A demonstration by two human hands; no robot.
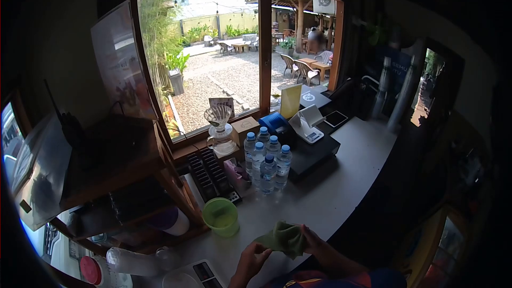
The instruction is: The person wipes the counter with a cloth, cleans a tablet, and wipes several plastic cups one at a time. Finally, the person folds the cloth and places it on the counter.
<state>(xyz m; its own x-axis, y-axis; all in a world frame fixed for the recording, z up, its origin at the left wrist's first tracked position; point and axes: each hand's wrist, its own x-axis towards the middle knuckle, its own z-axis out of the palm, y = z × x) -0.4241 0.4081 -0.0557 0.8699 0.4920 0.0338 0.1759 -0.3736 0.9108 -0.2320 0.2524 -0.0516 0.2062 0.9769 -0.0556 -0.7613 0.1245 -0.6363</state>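
Observation:
A green cloth (284, 238) is stretched between my two hands above the near part of the counter. My left hand (253, 256) pinches its left edge between thumb and fingers. At the other side my right hand (313, 244) grips the bunched right end, with some fingers hidden by the fabric. To the left of the cloth stands a light green plastic tub (220, 217). Several water bottles (268, 173) with blue caps are grouped just beyond it, upright on the counter.
A glass coffee dripper and server (220, 129) stand by the window. Behind the bottles sit a black cash drawer (314, 154) and a white tablet stand (308, 125). A digital scale (205, 273) lies at the near left, beside a red-lidded jar (92, 270). Wooden shelving (160, 162) borders the left side.

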